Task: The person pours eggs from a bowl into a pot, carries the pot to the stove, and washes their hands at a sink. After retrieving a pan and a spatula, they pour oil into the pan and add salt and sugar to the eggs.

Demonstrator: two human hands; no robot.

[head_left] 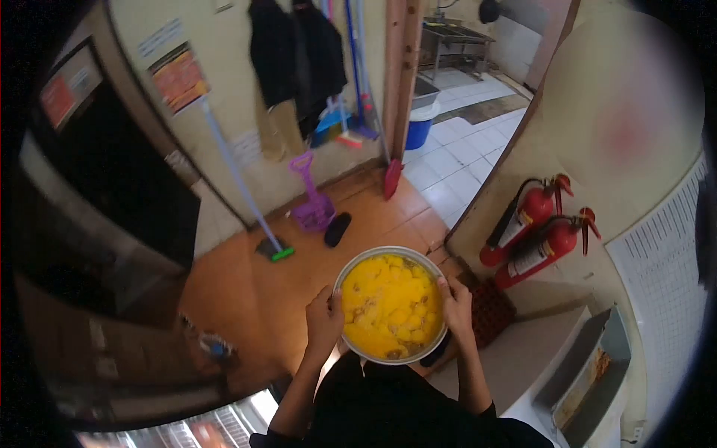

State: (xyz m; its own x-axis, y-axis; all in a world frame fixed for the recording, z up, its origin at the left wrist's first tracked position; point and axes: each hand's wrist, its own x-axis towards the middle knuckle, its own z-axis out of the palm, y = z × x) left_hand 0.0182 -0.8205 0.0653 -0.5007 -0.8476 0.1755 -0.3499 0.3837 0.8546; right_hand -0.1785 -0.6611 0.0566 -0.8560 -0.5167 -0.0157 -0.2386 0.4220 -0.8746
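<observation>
A round metal bowl [351,346] is held level in front of my body, with a hand on each side of it. Inside lie many raw eggs [392,306], bright yellow yolks partly run together, with some brownish bits among them. My left hand [326,317] grips the left rim, its thumb over the edge. On the opposite side my right hand [456,305] is closed round the rim in the same way. The fingers beneath the bowl are hidden from view.
Two red fire extinguishers [539,231] stand by the right wall near a doorway to a white-tiled room [448,172]. Ahead on the orange floor [246,306] are a purple dustpan [314,213], a green-edged broom [282,254] and a black shoe [337,229]. A blue bucket [418,133] stands past the doorway.
</observation>
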